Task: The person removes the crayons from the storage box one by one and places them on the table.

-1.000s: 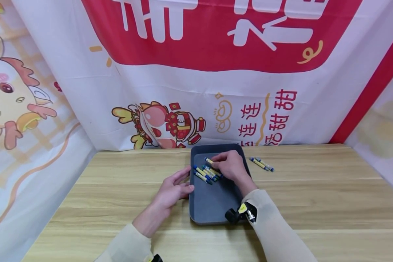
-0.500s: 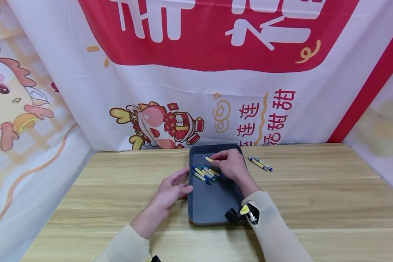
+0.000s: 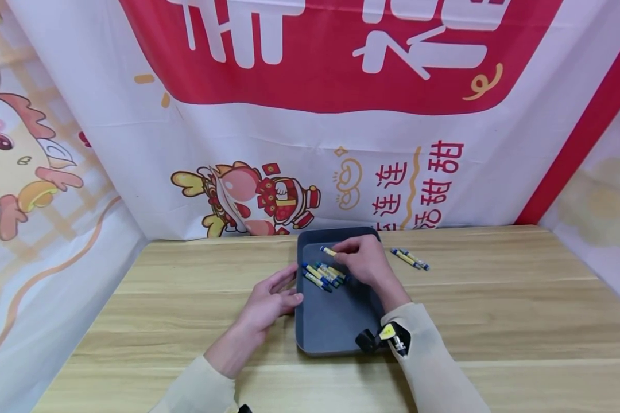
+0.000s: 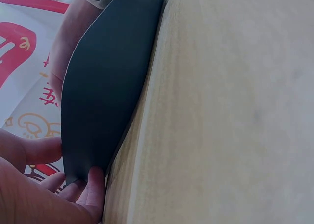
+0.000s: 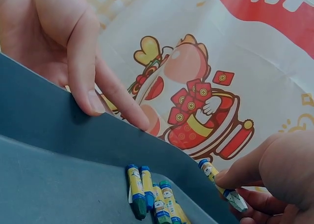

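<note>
Between thumb and fingers my right hand (image 3: 364, 261) pinches a crayon (image 5: 221, 185) with a yellow-and-blue wrapper and a pale tip. It holds the crayon above the far part of a dark grey tray (image 3: 336, 327). Below it, several crayons (image 3: 317, 276) lie in a loose cluster on the tray floor, against the left side; blue and green ends show in the right wrist view. My left hand (image 3: 268, 301) rests at the tray's left wall, its fingers extended and touching the outside and rim (image 4: 98, 101).
Two more crayons (image 3: 410, 258) lie side by side on the wooden table (image 3: 496, 310), right of the tray. The tray's far end stands close to a printed cloth backdrop (image 3: 248, 132). Cloth also hangs along the left and right sides.
The head view has drifted slightly, moving the whole scene a little left. My right hand keeps the crayon pinched above the tray, and my left hand stays at the wall.
</note>
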`<state>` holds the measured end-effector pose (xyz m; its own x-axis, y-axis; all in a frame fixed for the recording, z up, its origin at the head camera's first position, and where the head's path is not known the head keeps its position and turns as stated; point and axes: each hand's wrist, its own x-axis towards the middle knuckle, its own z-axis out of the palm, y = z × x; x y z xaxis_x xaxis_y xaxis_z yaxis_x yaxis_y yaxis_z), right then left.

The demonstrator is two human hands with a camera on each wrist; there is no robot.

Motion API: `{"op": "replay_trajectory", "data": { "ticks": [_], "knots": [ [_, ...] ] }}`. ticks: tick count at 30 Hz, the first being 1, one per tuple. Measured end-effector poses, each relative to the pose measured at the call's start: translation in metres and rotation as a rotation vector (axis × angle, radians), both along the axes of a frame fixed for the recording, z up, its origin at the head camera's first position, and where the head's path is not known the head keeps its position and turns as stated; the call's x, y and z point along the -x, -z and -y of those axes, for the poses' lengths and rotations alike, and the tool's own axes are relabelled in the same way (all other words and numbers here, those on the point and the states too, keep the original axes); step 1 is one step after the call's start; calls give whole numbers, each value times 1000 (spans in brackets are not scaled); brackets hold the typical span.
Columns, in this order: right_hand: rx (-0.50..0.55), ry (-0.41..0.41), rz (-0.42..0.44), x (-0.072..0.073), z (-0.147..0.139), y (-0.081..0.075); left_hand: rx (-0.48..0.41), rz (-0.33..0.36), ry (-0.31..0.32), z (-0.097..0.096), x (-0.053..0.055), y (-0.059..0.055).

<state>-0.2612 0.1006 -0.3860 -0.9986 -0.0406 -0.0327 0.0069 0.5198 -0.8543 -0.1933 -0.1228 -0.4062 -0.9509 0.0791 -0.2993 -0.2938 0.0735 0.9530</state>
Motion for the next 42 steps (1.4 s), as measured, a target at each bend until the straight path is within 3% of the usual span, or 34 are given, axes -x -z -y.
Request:
{"op": "replay_trajectory", "data": {
  "ticks": [13, 25, 34, 42],
  "knots": [
    [9, 21, -34, -3, -5, -6, -6, -4, 8, 0, 0, -2],
    [10, 48, -111, -2, -29, -18, -14, -17, 1, -1, -2, -3],
    [80, 102, -52, -3, -54, -21, -13, -21, 3, -1, -2, -2],
    [100, 148, -53, -1, -74, -22, -20, -28, 8, 0, -2, -2]
  ]
}}
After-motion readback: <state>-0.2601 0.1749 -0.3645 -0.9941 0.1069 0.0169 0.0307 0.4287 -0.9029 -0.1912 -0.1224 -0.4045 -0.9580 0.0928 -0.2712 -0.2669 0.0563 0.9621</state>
